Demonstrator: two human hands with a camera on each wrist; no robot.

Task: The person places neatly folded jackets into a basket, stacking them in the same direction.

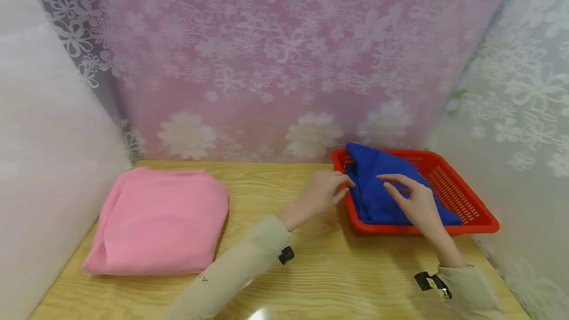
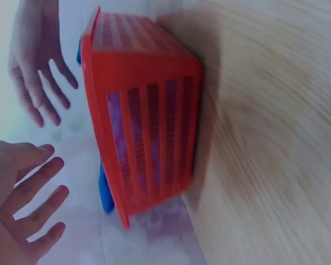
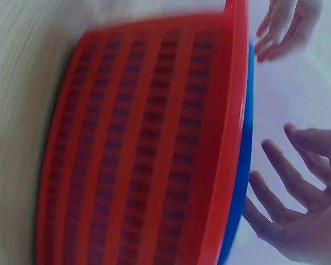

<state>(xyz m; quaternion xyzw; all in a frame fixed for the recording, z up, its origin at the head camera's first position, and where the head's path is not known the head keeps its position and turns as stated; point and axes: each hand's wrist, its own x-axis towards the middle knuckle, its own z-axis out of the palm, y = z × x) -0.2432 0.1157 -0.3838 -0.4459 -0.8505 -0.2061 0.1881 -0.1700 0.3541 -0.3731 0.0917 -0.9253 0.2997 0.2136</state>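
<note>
A blue folded cloth lies in the red plastic basket, its upper left corner sticking up over the back rim. At the basket's left side is my left hand, and the left wrist view shows its fingers spread and apart from the basket wall. My right hand hovers over the cloth's right part with thumb and fingers separated. Nothing is held between the right fingers in the right wrist view, though whether a fingertip brushes the cloth cannot be told.
A pink folded cloth lies on the left of the wooden table. Flowered pink sheeting stands behind the table, with pale sheeting close to the basket's right side and white sheeting on the left.
</note>
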